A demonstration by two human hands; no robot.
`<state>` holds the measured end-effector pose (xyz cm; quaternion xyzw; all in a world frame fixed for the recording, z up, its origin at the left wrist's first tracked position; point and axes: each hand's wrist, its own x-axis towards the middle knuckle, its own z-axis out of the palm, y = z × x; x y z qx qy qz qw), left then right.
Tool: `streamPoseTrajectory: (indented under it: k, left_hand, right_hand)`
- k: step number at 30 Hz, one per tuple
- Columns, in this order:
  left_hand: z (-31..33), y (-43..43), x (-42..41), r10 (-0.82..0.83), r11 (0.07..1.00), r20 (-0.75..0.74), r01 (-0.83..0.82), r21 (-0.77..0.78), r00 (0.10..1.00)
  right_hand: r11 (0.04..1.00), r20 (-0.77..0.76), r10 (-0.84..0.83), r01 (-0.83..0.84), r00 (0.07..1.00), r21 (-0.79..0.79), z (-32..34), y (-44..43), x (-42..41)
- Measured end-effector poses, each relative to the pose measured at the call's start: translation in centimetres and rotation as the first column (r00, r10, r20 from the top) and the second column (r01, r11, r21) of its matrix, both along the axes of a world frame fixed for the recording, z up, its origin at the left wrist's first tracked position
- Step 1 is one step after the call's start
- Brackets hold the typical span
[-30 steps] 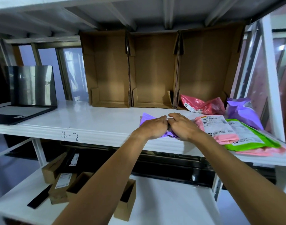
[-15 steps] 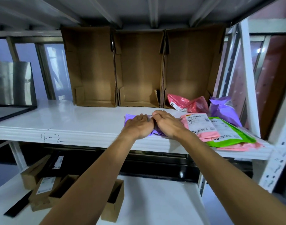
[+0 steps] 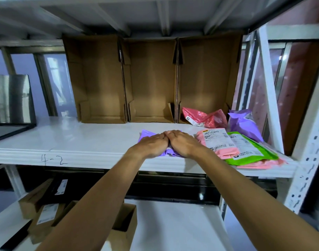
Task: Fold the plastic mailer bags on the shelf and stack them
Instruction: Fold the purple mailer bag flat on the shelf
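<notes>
A small folded purple mailer bag (image 3: 144, 134) lies on the white shelf (image 3: 82, 142) near its front edge. My left hand (image 3: 151, 144) and my right hand (image 3: 184, 142) rest side by side on top of it, fingertips meeting, palms pressing down and covering most of it. To the right is a flat stack: a pink mailer with a white label (image 3: 218, 142), a green mailer (image 3: 252, 153) and another pink one (image 3: 263, 163) underneath. A crumpled pink-red bag (image 3: 204, 118) and a loose purple bag (image 3: 245, 124) lie behind the stack.
Three open cardboard boxes (image 3: 151, 82) stand on their sides along the back of the shelf. An open laptop (image 3: 10, 105) sits at the far left. A white upright post (image 3: 269, 91) bounds the right end. Small cardboard boxes (image 3: 46, 211) lie on the lower shelf.
Both hands stay on the purple bag and now lie flatter on it. The view has shifted, so the laptop sits further left.
</notes>
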<state>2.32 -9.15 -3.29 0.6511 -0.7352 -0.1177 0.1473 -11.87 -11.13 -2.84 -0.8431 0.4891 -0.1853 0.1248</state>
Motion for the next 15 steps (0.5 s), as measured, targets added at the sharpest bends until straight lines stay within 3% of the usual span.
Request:
streamPoseTrajectory:
  k: [10,15]
  left_hand:
    - [-0.1,-0.8,1.7,0.168,0.985,0.170,-0.172,0.012,0.971]
    - [0.1,-1.0,2.5,0.151,0.986,0.260,-0.165,0.035,0.954]
  right_hand:
    - [0.998,-0.056,-0.050,0.052,0.997,0.027,-0.3,-0.2,0.0]
    - [0.996,-0.074,-0.074,0.077,0.995,0.040,-0.2,-0.4,-0.1]
